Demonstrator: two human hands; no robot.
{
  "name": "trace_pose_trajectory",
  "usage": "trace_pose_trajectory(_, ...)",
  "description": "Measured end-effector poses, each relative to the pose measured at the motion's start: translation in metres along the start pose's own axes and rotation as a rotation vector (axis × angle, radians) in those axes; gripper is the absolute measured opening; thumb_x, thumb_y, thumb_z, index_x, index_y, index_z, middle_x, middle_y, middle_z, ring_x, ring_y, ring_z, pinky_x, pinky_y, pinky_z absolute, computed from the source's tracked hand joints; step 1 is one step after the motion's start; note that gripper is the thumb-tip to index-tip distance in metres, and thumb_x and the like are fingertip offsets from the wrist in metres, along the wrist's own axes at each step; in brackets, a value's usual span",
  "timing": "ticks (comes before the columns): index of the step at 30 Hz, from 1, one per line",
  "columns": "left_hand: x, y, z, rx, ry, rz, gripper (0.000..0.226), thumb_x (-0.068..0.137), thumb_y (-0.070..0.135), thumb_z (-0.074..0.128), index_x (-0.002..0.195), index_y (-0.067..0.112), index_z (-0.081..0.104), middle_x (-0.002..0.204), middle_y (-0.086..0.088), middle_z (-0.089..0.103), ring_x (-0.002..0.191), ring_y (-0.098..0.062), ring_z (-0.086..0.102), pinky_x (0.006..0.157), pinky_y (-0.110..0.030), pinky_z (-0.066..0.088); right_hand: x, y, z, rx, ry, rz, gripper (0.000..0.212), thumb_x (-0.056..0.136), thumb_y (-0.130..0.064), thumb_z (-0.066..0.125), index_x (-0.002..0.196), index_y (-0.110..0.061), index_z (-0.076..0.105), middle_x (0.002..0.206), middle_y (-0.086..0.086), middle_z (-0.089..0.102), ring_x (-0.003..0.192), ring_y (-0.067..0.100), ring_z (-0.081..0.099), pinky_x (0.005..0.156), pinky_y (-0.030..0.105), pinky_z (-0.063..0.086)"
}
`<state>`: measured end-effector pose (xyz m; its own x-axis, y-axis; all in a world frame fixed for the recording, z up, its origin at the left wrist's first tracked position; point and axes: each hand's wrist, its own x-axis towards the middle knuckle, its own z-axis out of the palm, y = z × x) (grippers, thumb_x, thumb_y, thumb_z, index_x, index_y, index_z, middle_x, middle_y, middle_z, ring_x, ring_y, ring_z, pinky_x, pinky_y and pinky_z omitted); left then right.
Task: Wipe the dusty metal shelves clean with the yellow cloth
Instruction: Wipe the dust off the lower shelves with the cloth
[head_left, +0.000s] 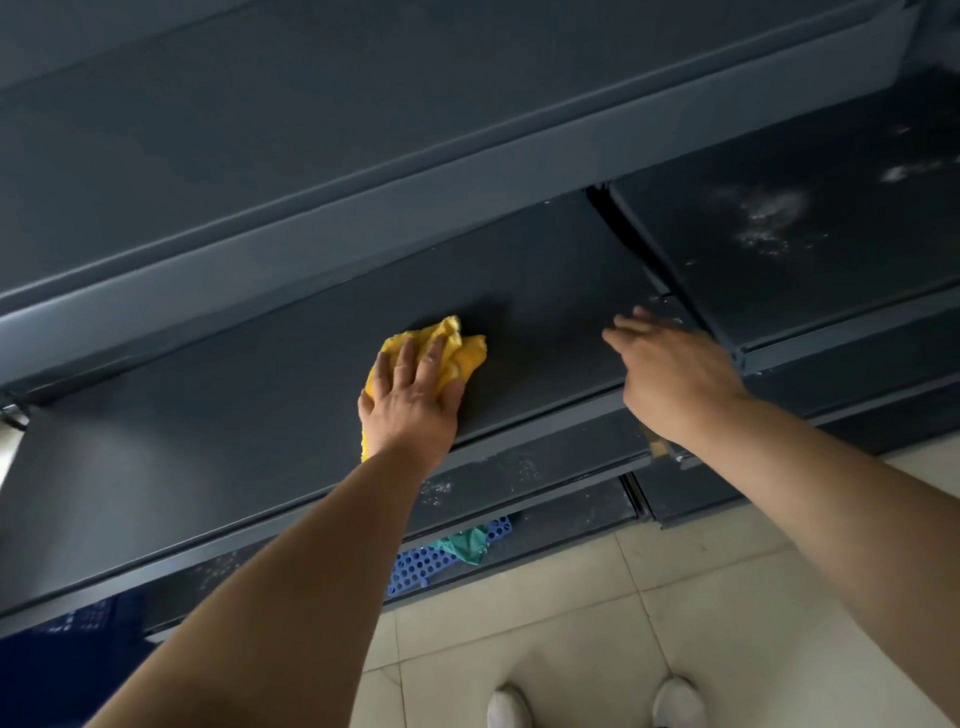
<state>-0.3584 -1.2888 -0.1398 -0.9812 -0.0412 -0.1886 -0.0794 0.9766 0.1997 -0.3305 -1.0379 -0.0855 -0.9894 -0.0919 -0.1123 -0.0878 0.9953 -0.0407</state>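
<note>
A crumpled yellow cloth (460, 347) lies on the dark grey metal shelf (234, 415) near its middle. My left hand (413, 400) presses flat on the cloth with fingers spread and straight. My right hand (670, 364) is over the right end of the same shelf, fingers extended and relaxed, holding nothing, its fingertips near the upright post (675, 312). The neighbouring shelf (779, 223) to the right carries white dust patches. A lower shelf (519, 478) under my left forearm is also speckled with dust.
Another shelf (363, 130) overhangs above. A blue perforated plastic basket (421, 566) with a green cloth (465, 543) sits low under the shelves. Beige floor tiles (675, 623) lie below, with my two white shoes (680, 701) at the bottom edge.
</note>
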Motion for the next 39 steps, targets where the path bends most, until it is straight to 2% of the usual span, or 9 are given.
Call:
trace_pose_trajectory(2, 0.002, 0.025, 0.005, -0.028, 0.006, -0.057, 0.056, 0.098, 0.055, 0.021, 0.150, 0.046, 0.001, 0.161, 0.013, -0.002, 0.148, -0.022, -0.008, 0.116, -0.052, 0.009, -0.006, 0.024, 0.001, -0.014, 0.016, 0.071, 0.053, 0.088, -0.004, 0.050, 0.140, -0.014, 0.044, 0.150, 0.002, 0.040, 0.140, 0.020, 0.034, 0.107, 0.039, 0.038)
trace_pose_trajectory(8, 0.019, 0.104, 0.011, -0.054, -0.030, 0.050, 0.055, 0.100, 0.048, 0.023, 0.151, 0.043, 0.003, 0.161, 0.014, 0.001, 0.148, -0.024, -0.010, 0.115, -0.056, 0.008, -0.020, 0.085, 0.005, -0.010, 0.023, 0.213, 0.052, 0.085, -0.007, 0.056, 0.135, -0.014, 0.048, 0.133, 0.002, 0.055, 0.117, 0.024, 0.051, 0.095, 0.039, 0.044)
trace_pose_trajectory(14, 0.042, 0.174, 0.016, -0.045, -0.057, 0.114, 0.054, 0.101, 0.042, 0.029, 0.151, 0.041, 0.008, 0.161, 0.011, 0.007, 0.148, -0.027, -0.007, 0.115, -0.057, 0.011, -0.024, 0.117, 0.009, 0.050, -0.029, 0.108, 0.057, 0.086, -0.001, 0.049, 0.140, -0.017, 0.045, 0.142, -0.003, 0.049, 0.120, 0.020, 0.050, 0.093, 0.035, 0.047)
trace_pose_trajectory(17, 0.049, 0.199, 0.016, -0.037, -0.077, 0.179, 0.050, 0.101, 0.038, 0.035, 0.149, 0.041, 0.019, 0.158, 0.010, 0.017, 0.147, -0.029, 0.003, 0.115, -0.056, 0.014, -0.022, 0.122, 0.011, 0.047, -0.035, 0.081, 0.051, 0.086, -0.001, 0.051, 0.134, -0.017, 0.050, 0.135, -0.003, 0.054, 0.114, 0.020, 0.054, 0.088, 0.033, 0.051)
trace_pose_trajectory(22, 0.028, 0.207, 0.021, -0.065, -0.067, 0.404, 0.040, 0.099, 0.027, 0.041, 0.137, 0.039, 0.039, 0.149, 0.009, 0.033, 0.135, -0.030, 0.023, 0.112, -0.051, 0.022, -0.020, 0.121, 0.015, 0.012, -0.048, 0.089, 0.048, 0.086, -0.004, 0.049, 0.133, -0.014, 0.049, 0.135, 0.000, 0.053, 0.115, 0.021, 0.054, 0.088, 0.034, 0.050)
trace_pose_trajectory(26, 0.000, 0.192, 0.025, -0.128, -0.070, 0.547, 0.038, 0.099, 0.023, 0.045, 0.132, 0.040, 0.048, 0.143, 0.017, 0.039, 0.135, -0.021, 0.021, 0.112, -0.042, 0.021, -0.024, 0.115, 0.014, -0.009, -0.068, 0.125, 0.052, 0.088, -0.007, 0.048, 0.139, -0.012, 0.043, 0.141, 0.003, 0.048, 0.122, 0.022, 0.052, 0.096, 0.036, 0.048)
trace_pose_trajectory(29, -0.015, 0.172, 0.025, -0.122, -0.077, 0.614, 0.036, 0.098, 0.017, 0.048, 0.126, 0.039, 0.053, 0.141, 0.020, 0.040, 0.135, -0.017, 0.021, 0.112, -0.042, 0.024, -0.027, 0.103, 0.008, -0.031, -0.093, 0.149, 0.042, 0.089, -0.011, 0.048, 0.131, -0.009, 0.049, 0.130, 0.006, 0.051, 0.117, 0.023, 0.053, 0.088, 0.036, 0.046)
trace_pose_trajectory(36, -0.030, 0.102, 0.014, -0.198, -0.014, 0.402, 0.037, 0.095, 0.010, 0.049, 0.120, 0.036, 0.058, 0.136, 0.013, 0.047, 0.132, -0.021, 0.029, 0.112, -0.038, 0.022, -0.031, 0.053, 0.005, -0.024, -0.113, 0.099, 0.036, 0.087, -0.005, 0.050, 0.122, -0.013, 0.056, 0.117, 0.003, 0.057, 0.110, 0.019, 0.055, 0.082, 0.033, 0.045)
trace_pose_trajectory(39, -0.029, 0.067, 0.003, -0.185, 0.003, 0.215, 0.038, 0.096, 0.014, 0.047, 0.123, 0.039, 0.054, 0.138, 0.007, 0.046, 0.133, -0.028, 0.029, 0.115, -0.052, 0.015, -0.030, 0.030, 0.005, -0.031, -0.122, 0.067, 0.034, 0.087, -0.006, 0.052, 0.119, -0.013, 0.058, 0.114, 0.002, 0.057, 0.111, 0.019, 0.054, 0.088, 0.037, 0.046)
